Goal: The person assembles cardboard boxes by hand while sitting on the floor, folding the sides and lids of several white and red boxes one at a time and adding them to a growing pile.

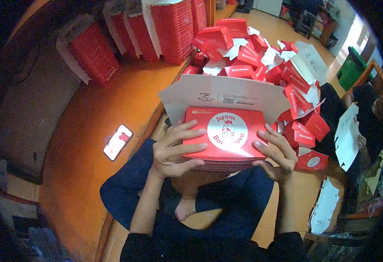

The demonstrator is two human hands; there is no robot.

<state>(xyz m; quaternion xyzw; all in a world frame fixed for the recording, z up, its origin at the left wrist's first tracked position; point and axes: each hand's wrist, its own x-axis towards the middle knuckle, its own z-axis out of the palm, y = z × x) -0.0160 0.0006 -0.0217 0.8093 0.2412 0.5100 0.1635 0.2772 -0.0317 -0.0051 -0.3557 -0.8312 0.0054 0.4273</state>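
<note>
Between my two hands is a stack of red cardboard food boxes (227, 131), held over my lap. The top one carries a white round chicken emblem. My left hand (176, 148) grips the left side, fingers over the top and thumb at the front edge. On the right side my right hand (277, 152) holds in the same way. Behind the top face a white printed cardboard flap (182, 97) stands up, wider than the stack. Folded edges of the lower boxes show below the front edge; the underside is hidden.
A large heap of folded red boxes (248, 56) lies ahead on the tiled floor. Upright stacks of red cardboard (174, 32) stand on the orange ledge (78, 174), with a lit phone (118, 142). At right, another person's hand (362, 140) holds a white cardboard sheet (346, 137) near a green bin (352, 70).
</note>
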